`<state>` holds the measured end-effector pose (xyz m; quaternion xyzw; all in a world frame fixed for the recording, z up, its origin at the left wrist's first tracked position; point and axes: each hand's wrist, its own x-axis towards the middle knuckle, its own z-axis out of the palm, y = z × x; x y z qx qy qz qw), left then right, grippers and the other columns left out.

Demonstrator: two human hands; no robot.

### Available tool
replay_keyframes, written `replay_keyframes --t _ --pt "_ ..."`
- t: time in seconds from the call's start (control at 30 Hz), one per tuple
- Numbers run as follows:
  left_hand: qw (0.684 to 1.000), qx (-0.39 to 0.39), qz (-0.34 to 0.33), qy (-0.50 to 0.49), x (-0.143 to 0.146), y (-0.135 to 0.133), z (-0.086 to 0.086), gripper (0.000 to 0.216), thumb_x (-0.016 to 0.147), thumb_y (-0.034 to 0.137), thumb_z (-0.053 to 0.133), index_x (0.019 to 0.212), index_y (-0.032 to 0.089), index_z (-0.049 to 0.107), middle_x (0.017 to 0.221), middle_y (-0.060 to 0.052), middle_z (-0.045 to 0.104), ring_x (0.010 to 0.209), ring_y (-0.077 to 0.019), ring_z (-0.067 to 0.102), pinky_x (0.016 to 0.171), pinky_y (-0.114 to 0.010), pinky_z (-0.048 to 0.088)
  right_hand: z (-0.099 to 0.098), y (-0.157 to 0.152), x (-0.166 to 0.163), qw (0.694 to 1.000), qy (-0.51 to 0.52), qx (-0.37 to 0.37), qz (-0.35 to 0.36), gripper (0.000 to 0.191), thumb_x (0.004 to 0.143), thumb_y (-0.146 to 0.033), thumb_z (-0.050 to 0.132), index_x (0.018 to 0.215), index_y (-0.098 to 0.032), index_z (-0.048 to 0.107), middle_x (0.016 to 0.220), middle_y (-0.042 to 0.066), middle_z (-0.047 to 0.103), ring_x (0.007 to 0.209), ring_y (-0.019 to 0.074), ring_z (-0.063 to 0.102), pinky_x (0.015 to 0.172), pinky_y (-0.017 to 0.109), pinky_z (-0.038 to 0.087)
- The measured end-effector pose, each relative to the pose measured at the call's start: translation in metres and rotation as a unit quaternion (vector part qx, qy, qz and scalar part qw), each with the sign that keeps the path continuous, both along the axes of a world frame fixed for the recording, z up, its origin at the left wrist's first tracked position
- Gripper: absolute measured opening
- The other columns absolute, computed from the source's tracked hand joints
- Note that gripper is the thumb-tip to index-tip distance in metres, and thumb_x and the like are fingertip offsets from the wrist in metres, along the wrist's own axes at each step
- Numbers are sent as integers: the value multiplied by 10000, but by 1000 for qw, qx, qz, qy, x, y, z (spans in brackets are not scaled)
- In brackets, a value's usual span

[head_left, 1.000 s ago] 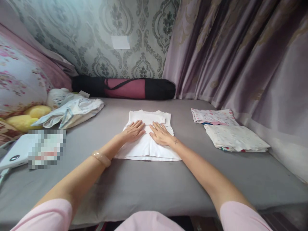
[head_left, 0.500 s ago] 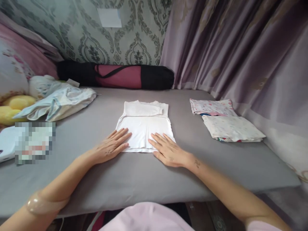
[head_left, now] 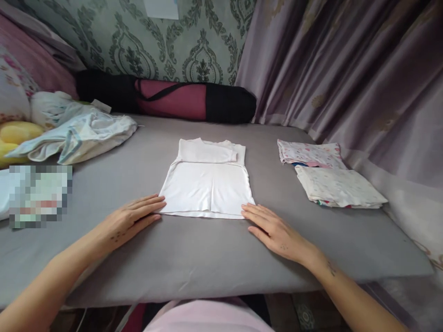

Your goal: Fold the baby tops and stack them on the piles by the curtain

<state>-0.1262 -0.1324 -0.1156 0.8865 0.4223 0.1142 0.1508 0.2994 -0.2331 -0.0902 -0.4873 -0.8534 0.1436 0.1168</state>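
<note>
A white long-sleeved shirt [head_left: 207, 184] lies flat on the grey bed sheet [head_left: 194, 263], its sleeves folded across the chest and its hem toward me. At the lower left corner of the hem, the fingertips of my left hand [head_left: 134, 216] touch the cloth, the fingers stretched out flat. My right hand [head_left: 273, 228] rests at the lower right corner, fingers extended, with its fingertips on the fabric's edge. Neither hand grips anything. A small vertical crease runs up from the middle of the hem.
Folded clothes [head_left: 341, 186] lie in two stacks on the right. Crumpled light-coloured cloth [head_left: 100, 133] and a yellow plush thing [head_left: 17, 138] are on the left, near a blurred-out item [head_left: 41, 196]. A long black and maroon bag [head_left: 173, 99] lies along the wall beside the curtain [head_left: 297, 69].
Both my hands have slid outward from the shirt's lower front to its two bottom corners. The hem now looks wider and flatter. The view has tilted slightly downward.
</note>
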Motion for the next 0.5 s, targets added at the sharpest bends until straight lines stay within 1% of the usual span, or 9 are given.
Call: replay_keyframes --t 0.1,0.2,0.27,0.37,0.43,0.5 --pt "1000 -6 0 -10 -3 2 4 489 951 581 418 1312 318 618 1369 19 607 1293 -234 541 1119 -394 430 0 2 14 998 32 35 -43 350 998 -282 474 1328 -225 576 1390 83 575 1309 216 510 1092 412 455" --pt "1000 11 -18 -1 -3 3 8 448 975 527 400 1317 330 612 1344 24 626 1260 -219 569 1096 -367 453 0 5 21 996 34 68 -48 281 994 -260 480 1235 -231 620 1292 85 627 1207 224 580 999 399 523" --pt "999 30 -38 14 -3 3 9 437 992 486 366 1330 335 599 1335 16 634 1236 -217 587 1066 -359 471 0 8 22 995 22 86 -34 264 996 -235 468 1208 -232 625 1236 81 648 1152 224 603 960 398 537" --pt "997 49 -60 32 -3 5 10 432 994 436 346 1330 331 598 1322 0 644 1210 -222 604 1028 -350 489 -2 10 20 993 -9 121 -11 287 990 -173 438 1214 -210 614 1187 91 668 1107 234 617 952 415 531" --pt "996 52 -61 37 -5 7 9 425 986 406 357 1328 327 597 1323 -5 643 1210 -223 603 1024 -344 484 -2 11 18 990 -32 141 -5 321 980 -136 414 1231 -196 606 1172 101 674 1087 243 623 955 426 525" --pt "996 53 -60 36 -7 10 8 425 982 358 347 1323 327 598 1321 -7 644 1203 -219 603 1011 -332 486 0 12 15 989 -50 142 -6 354 969 -117 398 1244 -204 604 1166 103 674 1059 245 632 937 423 530"
